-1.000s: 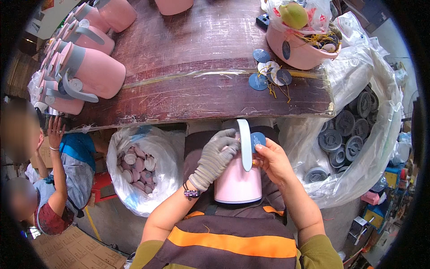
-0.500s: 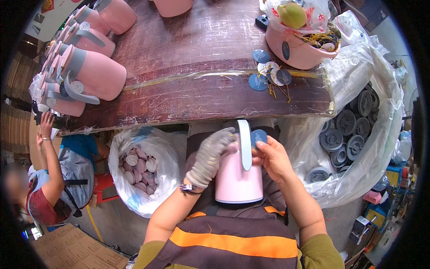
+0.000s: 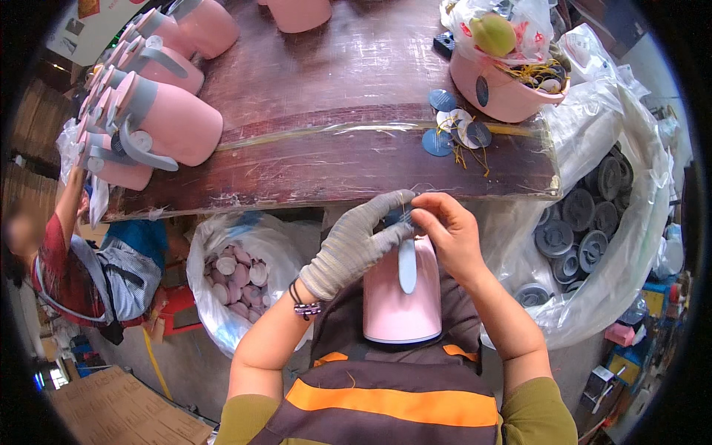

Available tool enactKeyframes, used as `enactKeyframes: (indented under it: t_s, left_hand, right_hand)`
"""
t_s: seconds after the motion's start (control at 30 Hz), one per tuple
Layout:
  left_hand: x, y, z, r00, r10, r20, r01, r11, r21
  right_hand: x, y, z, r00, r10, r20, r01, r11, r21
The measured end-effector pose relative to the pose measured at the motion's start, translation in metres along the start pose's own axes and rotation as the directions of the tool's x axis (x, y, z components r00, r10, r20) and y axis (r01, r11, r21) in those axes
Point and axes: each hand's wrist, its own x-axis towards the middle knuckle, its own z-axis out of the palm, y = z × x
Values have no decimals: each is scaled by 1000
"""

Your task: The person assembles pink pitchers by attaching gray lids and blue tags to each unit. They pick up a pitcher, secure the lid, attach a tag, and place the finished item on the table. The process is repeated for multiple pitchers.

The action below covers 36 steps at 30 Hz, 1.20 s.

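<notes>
Across the top runs the broad, dark table, and just this side of it, on the person's lap, sits the pink jug, base toward the body, top toward the table's edge. Smooth, glossy walls here: stiff, I'd judge, fairly light if hollow, and liable to slide under bare skin. A palm round the lower body looks the sure hold, the lap helping to brace it.

Now the hands, both up at the jug's top! The left hand, in its striped glove, has fingers bunched narrowly round the tag; that knit should grip well but feel little. The right hand, bare, has thumb and forefinger tips close together beside it; whether they're closed on anything, I can't tell.

Below the glove hangs the pale handle, firm-looking, a good place to lift by. Then the dark blue tag, partly hidden: thin, probably stiff card, easily creased, best pinched at its rim. And finest of all, the string, surely limp and featherlight, work for bare fingertips.
</notes>
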Motion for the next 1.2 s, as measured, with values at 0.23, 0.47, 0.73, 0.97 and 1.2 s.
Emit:
enactKeyframes:
  t_s: [0.23,0.47,0.73,0.97,1.2]
  left_hand:
    - [-2,-11,-6,998,-26,53,25,999,28]
    - [-44,-33,-76,863,-345,-368,6,737,-676]
    - [-146,-61,-20,907,-412,-85,291,759,-582]
    - [-199,-83,-21,944,-157,-289,87,967,-241]
    - [-263,-205,-107,760,-597,-258,334,698,-633]
  right_hand:
    - [-31,-1,5,760,490,426,-621,742,253]
    - [-57,-31,-13,909,311,278,-343,937,72]
    - [-76,-49,-30,896,300,327,-190,925,-328]
    - [-53,-95,70,612,392,687,330,663,-672]
    - [-48,-82,88,748,188,637,380,665,-642]
